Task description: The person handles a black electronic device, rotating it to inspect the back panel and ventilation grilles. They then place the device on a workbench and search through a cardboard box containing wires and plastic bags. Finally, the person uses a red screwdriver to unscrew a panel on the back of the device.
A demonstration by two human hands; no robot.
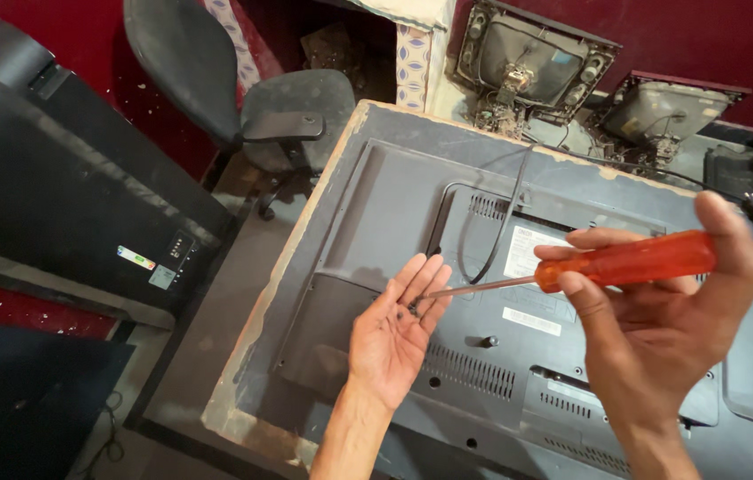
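My right hand [661, 320] grips a screwdriver with a clear orange handle [625, 260]; its metal shaft points left. The tip rests on the palm of my left hand [392, 333], which is held flat, palm up, fingers apart. A small dark screw [413, 310] lies on that palm at the tip. Both hands hover over the dark grey back panel of a flat television [394, 204] lying face down on a worn table [256, 311]. A black cable [505, 222] runs across the panel.
A black office chair [243, 98] stands beyond the table's far left corner. Flat dark screen panels [56, 196] lean at the left. Two old tube sets with exposed backs [528, 62] stand against the red wall behind.
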